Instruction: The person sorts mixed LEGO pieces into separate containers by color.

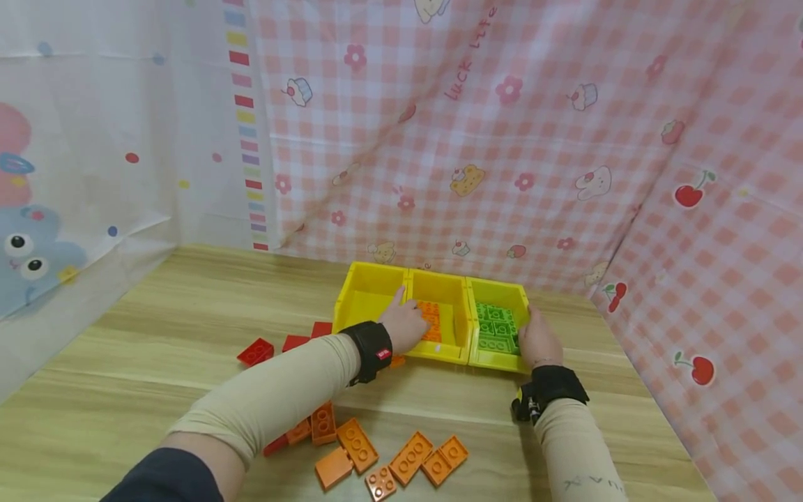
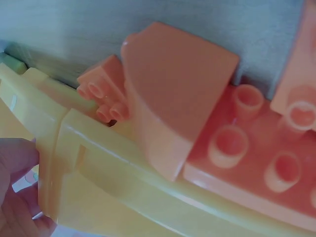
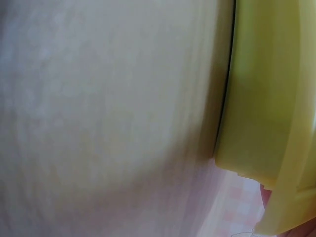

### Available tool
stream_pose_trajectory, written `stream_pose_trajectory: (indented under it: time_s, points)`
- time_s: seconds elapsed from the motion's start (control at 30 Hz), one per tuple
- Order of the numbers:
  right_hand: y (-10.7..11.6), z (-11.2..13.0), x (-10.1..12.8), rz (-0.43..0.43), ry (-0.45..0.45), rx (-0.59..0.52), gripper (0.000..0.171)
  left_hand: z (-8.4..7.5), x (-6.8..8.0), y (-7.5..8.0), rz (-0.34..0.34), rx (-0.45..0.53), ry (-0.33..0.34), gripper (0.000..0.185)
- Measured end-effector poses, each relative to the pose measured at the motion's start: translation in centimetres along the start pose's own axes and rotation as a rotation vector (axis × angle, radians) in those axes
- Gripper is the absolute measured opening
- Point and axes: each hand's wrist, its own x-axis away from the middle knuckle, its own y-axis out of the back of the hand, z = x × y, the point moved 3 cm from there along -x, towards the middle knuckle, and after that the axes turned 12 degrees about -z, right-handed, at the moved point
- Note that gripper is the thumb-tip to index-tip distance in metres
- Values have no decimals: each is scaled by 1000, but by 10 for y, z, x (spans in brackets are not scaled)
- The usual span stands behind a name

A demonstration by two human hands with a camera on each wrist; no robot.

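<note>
wears beige sleeves (image 1: 276, 388) & blk wrist straps (image 1: 366, 341), l. one w/ red tag (image 1: 383, 354).

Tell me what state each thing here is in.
Left hand: touching the wall between left bin and middle bin
Right hand: gripping the outer wall of right bin
Left bin: upright, partly behind the left forearm
Middle bin: upright, holding orange bricks
Right bin: upright, holding green bricks
Red bricks: loose on table
Loose orange bricks: on table, differing sides up

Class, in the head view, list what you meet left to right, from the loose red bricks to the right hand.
Loose red bricks, left bin, middle bin with orange bricks, right bin with green bricks, right hand.
</note>
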Motion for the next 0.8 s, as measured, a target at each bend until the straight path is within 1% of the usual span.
stream_pose_trajectory:
  time_s: [0.07, 0.13, 0.23, 0.27, 0.37, 0.43, 0.47, 0.5, 0.57, 0.63, 0.7, 0.8]
  points:
    - [-1, -1, -1, -5, 3, 0, 49, 0, 1, 0, 9, 5, -4, 21]
    - [-1, -1, -1, -6, 2, 1, 49, 0, 3, 0, 5, 9, -9, 20]
    - [-2, -3, -2, -3, -2, 2, 49, -1, 7, 2, -22, -4, -35, 20]
    - [-2, -3, -2, 0, -3, 0, 50, -2, 10, 5, -46, -12, -54, 19]
    - [-2, -2, -2, 4, 0, -7, 50, -12, 22, 16, -169, -24, -142, 18]
    - [-1, -1, -2, 5, 6, -11, 50, -23, 36, 26, -243, -11, -216, 17]
    - [0, 0, -2, 4, 12, -11, 50, -30, 44, 30, -271, 1, -256, 16]
    - [0, 0, -2, 2, 17, -10, 50, -37, 53, 34, -282, 7, -292, 16]
    - [1, 0, -2, 0, 23, -7, 50, -52, 70, 40, -256, 20, -346, 20]
    - [2, -1, -2, 1, 23, -2, 50, -63, 85, 45, -201, 38, -365, 30]
    - [2, -1, -2, 10, 16, -3, 51, -71, 96, 47, -121, 53, -355, 38]
    - [1, 0, -1, 22, 9, -7, 51, -78, 107, 48, -17, 93, -305, 43]
